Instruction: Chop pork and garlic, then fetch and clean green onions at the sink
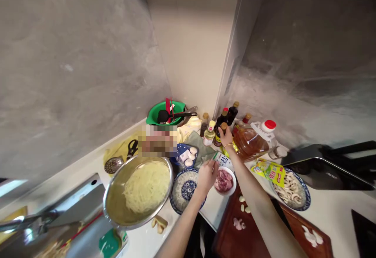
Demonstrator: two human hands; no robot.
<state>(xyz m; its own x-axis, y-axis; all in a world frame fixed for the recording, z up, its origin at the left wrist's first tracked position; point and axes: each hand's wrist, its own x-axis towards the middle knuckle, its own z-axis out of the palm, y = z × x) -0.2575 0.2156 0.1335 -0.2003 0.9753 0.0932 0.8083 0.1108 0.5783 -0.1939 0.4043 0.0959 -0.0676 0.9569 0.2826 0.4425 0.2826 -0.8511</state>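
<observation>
My right hand [226, 137] reaches to the back of the counter, its fingers closed round the cap of a small dark sauce bottle [217, 137] that stands among other bottles. My left hand [207, 175] hovers with fingers curled loosely at the rim of a small white bowl of raw meat [225, 180], beside an empty blue-patterned plate [185, 189]. Whether the left hand holds anything I cannot make out.
A steel bowl of cooked noodles [141, 189] sits by the sink [73, 226]. A large oil jug [254, 140], a plate of sliced mushrooms [290, 191], a yellow packet [268, 170], a wooden board [264, 230] with garlic cloves, a green basin [166, 113] and a dark pan [326, 168] crowd the counter.
</observation>
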